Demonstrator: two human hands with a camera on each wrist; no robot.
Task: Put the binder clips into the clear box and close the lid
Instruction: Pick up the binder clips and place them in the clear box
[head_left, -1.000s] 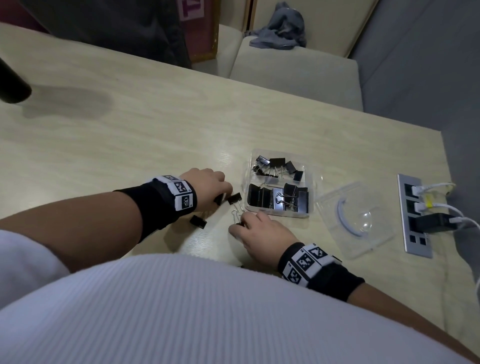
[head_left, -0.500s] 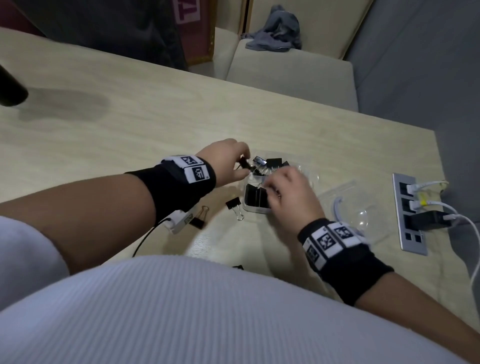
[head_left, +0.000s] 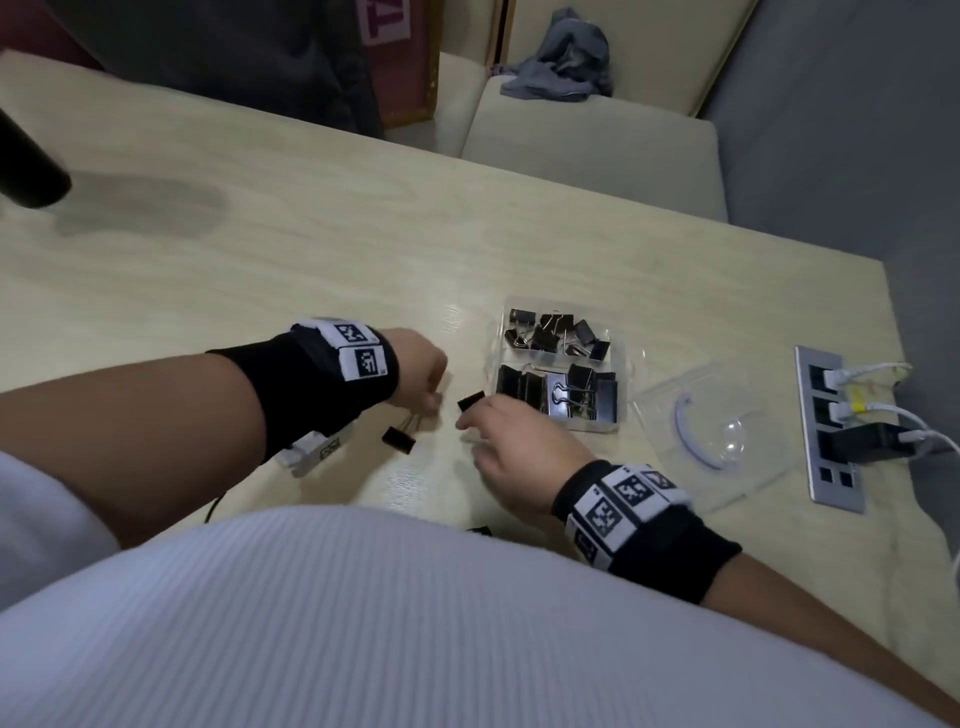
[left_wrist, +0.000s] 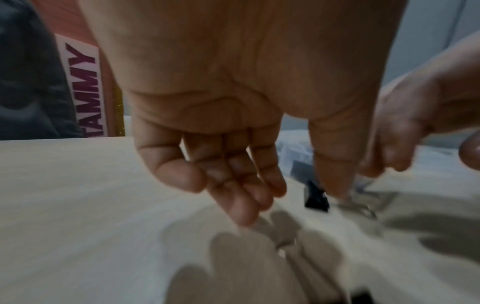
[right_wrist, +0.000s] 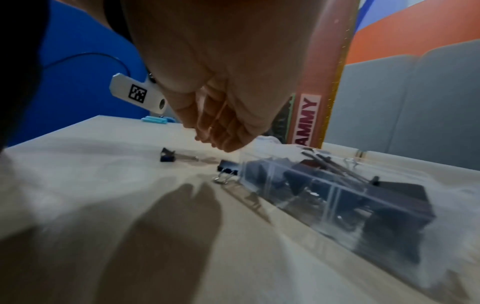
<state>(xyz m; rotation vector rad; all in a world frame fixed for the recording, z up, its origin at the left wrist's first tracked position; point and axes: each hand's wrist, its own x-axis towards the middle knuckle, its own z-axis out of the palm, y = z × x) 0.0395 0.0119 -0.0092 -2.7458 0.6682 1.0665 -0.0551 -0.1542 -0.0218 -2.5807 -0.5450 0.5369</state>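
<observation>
in the head view's centre a loose binder clip (head_left: 471, 401) lies just beyond my right hand (head_left: 511, 457), fingers relaxed, empty; my left hand (head_left: 421, 371), loosely curled, empty, is farther.

Pink letters "AMMY" on a white label (left_wrist: 87, 90) fixed to an orange-red panel (right_wrist: 335, 67) beyond the table's far edge; the word's beginning is cut off. No other legible text.

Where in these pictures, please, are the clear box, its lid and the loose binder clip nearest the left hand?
clear box (head_left: 558, 423): head view, on its near wall.
lid (head_left: 748, 483): head view, on bare clear plastic near its front edge.
loose binder clip (head_left: 399, 439): head view, on its black body, lying on the table.
</observation>
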